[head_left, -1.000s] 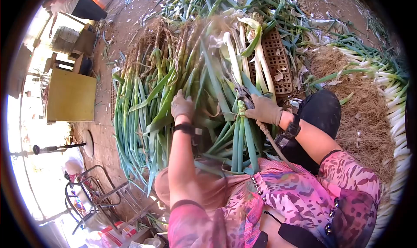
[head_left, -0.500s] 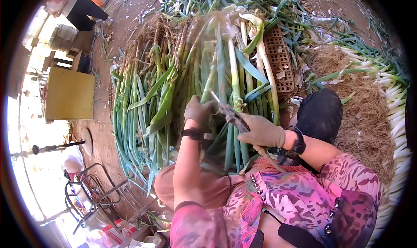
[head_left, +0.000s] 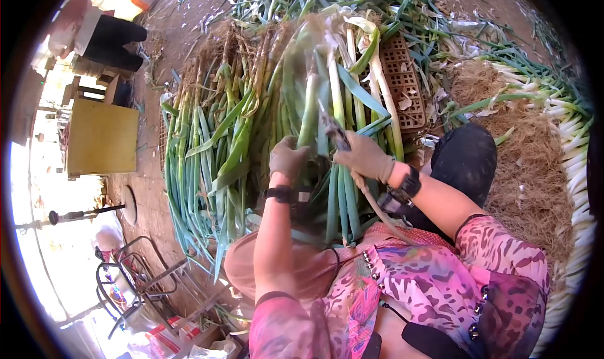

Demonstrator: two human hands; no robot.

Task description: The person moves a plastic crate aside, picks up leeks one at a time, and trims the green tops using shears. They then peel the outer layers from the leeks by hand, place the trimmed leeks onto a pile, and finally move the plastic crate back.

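My left hand [head_left: 289, 158], gloved, is closed round the lower part of a thick green onion [head_left: 309, 104]. The stalk stands away from me, pale along its shaft and blurred at the far end. In my gloved right hand [head_left: 366, 156] is an air blow gun [head_left: 334, 130], its thin nozzle pointing away from me beside the stalk. A tan hose [head_left: 375, 205] runs from the gun down to my lap. Left of my hands lies a thick row of untrimmed green onions [head_left: 217, 126] with brown roots. More stalks lie just beyond my right hand.
A brown plastic crate [head_left: 402, 82] shows under the onions. At the right are a heap of cut roots [head_left: 525, 164] and a row of white peeled stalks [head_left: 576, 164]. To the left are a yellow board [head_left: 102, 137], a metal-framed chair [head_left: 135, 268] and another person's dark-clothed legs [head_left: 113, 41].
The stalk in my left hand now shows a paler, cleaner shaft. My right hand with the blow gun has shifted slightly away from me, its nozzle turned more forward. The other person's legs have moved.
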